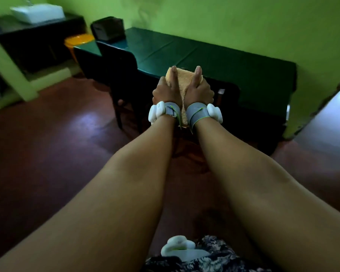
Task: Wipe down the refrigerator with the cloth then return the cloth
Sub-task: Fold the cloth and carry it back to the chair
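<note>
Both hands share one grip on a fuzzy pale-orange cloth (182, 83): the left hand (166, 88) and right hand (200, 88) curl round its side edges, thumbs laid flat up its face, its tail hanging between the grey-strapped wrists. Just beyond it stands a dark green-covered desk (214, 55) — a dark chair (118, 65) to the left, green wall (243, 16) behind.
</note>
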Available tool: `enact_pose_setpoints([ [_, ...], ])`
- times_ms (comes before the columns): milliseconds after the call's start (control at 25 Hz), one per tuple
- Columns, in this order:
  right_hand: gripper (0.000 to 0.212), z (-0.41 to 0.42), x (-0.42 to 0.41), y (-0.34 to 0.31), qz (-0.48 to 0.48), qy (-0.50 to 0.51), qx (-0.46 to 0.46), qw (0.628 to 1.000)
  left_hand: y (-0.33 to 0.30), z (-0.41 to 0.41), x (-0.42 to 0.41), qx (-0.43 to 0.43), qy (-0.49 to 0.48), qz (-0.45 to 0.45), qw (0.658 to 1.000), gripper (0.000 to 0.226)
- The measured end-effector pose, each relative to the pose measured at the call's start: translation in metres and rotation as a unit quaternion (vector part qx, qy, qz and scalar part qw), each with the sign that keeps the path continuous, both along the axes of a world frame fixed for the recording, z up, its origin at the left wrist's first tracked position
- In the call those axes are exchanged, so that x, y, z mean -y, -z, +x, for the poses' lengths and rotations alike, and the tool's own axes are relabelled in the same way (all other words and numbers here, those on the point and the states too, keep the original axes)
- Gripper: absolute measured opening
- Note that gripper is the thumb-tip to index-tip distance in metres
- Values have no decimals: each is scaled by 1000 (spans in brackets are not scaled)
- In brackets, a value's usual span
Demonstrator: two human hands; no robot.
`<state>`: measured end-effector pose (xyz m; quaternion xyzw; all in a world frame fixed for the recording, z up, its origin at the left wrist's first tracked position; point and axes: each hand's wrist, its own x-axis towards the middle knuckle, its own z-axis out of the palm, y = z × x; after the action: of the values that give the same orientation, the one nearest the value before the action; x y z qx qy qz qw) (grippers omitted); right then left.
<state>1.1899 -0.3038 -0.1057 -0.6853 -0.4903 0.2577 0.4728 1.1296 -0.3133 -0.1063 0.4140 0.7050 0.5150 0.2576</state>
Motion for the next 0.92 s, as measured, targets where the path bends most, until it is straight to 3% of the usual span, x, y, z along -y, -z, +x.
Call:
enact_pose_setpoints([
  [240,56,-140,-3,1,27,-120,-6,992,0,-136,12,-2,-136,9,991,57],
  [440,59,-215,-46,8,13,-153,-7,988,9,-209,-27,18,-173,20,985,57],
  [640,57,-279,-135,21,3,-166,-1,986,22,-272,-114,14,-179,6,984,57],
  [920,58,-401,-295,-7,13,-204,7,979,-1,-394,-279,11,-219,16,976,58],
])
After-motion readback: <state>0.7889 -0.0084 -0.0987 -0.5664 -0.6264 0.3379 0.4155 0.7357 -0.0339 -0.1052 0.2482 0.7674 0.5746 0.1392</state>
